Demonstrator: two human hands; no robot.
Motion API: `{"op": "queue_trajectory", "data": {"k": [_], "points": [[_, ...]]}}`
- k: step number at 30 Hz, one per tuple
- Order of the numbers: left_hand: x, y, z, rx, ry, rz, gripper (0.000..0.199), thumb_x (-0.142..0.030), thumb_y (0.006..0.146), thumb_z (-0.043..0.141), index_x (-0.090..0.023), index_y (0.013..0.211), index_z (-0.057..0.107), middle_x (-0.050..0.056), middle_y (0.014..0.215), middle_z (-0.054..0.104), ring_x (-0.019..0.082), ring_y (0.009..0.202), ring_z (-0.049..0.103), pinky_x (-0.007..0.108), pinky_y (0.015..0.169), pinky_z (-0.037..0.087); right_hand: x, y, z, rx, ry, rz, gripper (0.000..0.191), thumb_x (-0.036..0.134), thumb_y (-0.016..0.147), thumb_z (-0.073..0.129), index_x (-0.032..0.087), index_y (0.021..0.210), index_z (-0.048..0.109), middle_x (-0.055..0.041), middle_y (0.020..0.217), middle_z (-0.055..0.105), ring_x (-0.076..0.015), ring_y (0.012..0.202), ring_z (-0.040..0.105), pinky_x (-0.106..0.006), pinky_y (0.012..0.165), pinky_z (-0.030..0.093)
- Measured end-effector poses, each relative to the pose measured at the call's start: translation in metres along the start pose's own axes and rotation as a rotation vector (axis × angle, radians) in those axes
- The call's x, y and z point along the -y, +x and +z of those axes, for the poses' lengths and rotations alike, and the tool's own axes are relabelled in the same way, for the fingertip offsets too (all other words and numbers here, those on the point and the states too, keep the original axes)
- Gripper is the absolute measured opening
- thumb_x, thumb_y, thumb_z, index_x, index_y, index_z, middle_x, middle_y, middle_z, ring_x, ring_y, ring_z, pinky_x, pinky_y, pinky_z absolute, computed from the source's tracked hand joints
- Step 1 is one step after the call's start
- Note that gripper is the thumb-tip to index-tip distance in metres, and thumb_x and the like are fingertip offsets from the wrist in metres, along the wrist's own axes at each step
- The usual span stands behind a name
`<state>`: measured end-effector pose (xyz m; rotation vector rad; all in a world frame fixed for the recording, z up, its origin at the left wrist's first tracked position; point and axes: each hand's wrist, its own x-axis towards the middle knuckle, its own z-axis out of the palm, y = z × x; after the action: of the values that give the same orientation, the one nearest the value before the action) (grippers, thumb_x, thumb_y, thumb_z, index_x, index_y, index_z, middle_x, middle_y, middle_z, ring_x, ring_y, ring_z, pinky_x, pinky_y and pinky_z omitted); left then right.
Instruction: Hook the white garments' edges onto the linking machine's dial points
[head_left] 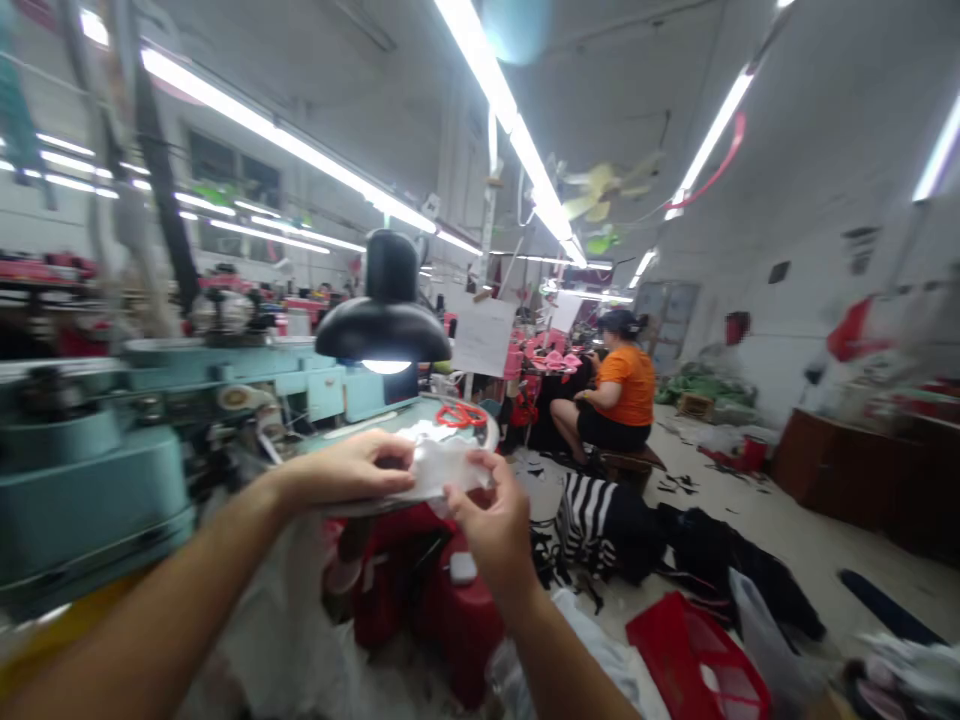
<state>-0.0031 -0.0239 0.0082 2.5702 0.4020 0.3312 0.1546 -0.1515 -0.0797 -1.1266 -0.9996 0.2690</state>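
A small piece of white fabric [442, 468] is stretched between my two hands, just in front of the machine's table edge. My left hand [367, 466] pinches its left side, thumb and fingers pressed together. On the right side, my right hand [491, 505] grips the cloth between thumb and forefinger. Behind the fabric, red-handled scissors [460, 414] lie on the pale green machine table [360, 428]. A black lamp [384, 315] shines down just beyond my hands.
Pale green machines [90, 480] fill the left. A person in an orange shirt [628, 385] sits on a wooden bench at the right. Striped cloth [589, 515], dark cloth [765, 565] and a red basket [697, 655] are on the floor. A red stool [465, 620] stands below my hands.
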Motion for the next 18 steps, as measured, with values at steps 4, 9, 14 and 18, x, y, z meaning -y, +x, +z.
{"op": "queue_trajectory", "data": {"k": [4, 9, 14, 18], "points": [[0.001, -0.002, 0.003, 0.038, -0.049, 0.002, 0.039, -0.052, 0.079, 0.062, -0.014, 0.080, 0.061, -0.001, 0.075, 0.054, 0.015, 0.074, 0.049, 0.021, 0.066, 0.039, -0.007, 0.001, -0.001, 0.045, 0.091, 0.094, 0.055, 0.033, 0.070, 0.076, 0.016, 0.120, 0.059, -0.0021, 0.081, 0.068, -0.0140, 0.059, 0.061, -0.025, 0.053, 0.052], [0.004, -0.001, 0.007, 0.017, -0.086, 0.006, 0.035, -0.048, 0.078, 0.067, -0.015, 0.072, 0.056, -0.004, 0.068, 0.048, 0.012, 0.067, 0.043, 0.021, 0.062, 0.035, -0.008, -0.004, -0.015, 0.087, 0.040, 0.088, 0.062, 0.031, 0.068, 0.081, 0.015, 0.124, 0.058, 0.0023, 0.063, 0.064, -0.0146, 0.055, 0.060, -0.025, 0.052, 0.052], [0.006, 0.000, 0.009, 0.021, -0.125, 0.042, 0.033, -0.046, 0.078, 0.067, -0.014, 0.077, 0.059, -0.003, 0.070, 0.051, 0.013, 0.070, 0.046, 0.021, 0.065, 0.038, -0.007, -0.009, -0.025, 0.112, 0.064, 0.039, 0.062, 0.031, 0.068, 0.081, 0.017, 0.124, 0.058, -0.0030, 0.077, 0.072, -0.0174, 0.061, 0.067, -0.027, 0.056, 0.057], [0.008, -0.001, 0.008, 0.008, -0.123, 0.033, 0.030, -0.043, 0.079, 0.066, -0.014, 0.074, 0.057, -0.003, 0.069, 0.050, 0.012, 0.068, 0.045, 0.021, 0.063, 0.036, -0.012, -0.006, -0.019, 0.032, 0.029, -0.050, 0.051, 0.031, 0.070, 0.079, 0.018, 0.116, 0.062, -0.0099, 0.106, 0.072, -0.0176, 0.073, 0.071, -0.030, 0.068, 0.061]]}}
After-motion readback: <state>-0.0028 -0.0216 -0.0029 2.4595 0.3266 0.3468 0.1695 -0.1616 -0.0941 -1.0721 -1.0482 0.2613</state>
